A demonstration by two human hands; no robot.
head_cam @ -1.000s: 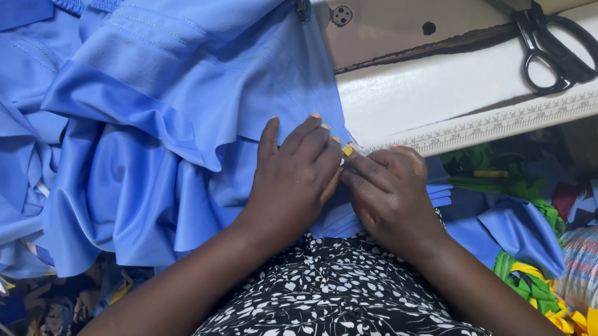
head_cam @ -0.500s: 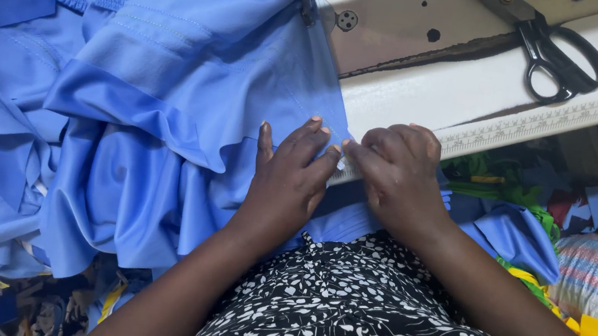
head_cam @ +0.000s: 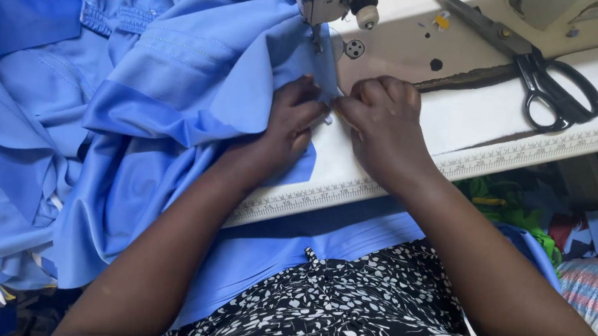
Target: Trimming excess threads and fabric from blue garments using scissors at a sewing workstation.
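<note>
Blue fabric [head_cam: 170,99] edge lies pinched between both hands [head_cam: 339,116] beside the needle.

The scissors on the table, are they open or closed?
Closed. The black-handled scissors lie flat on the sewing machine table, blades together in one point.
</note>
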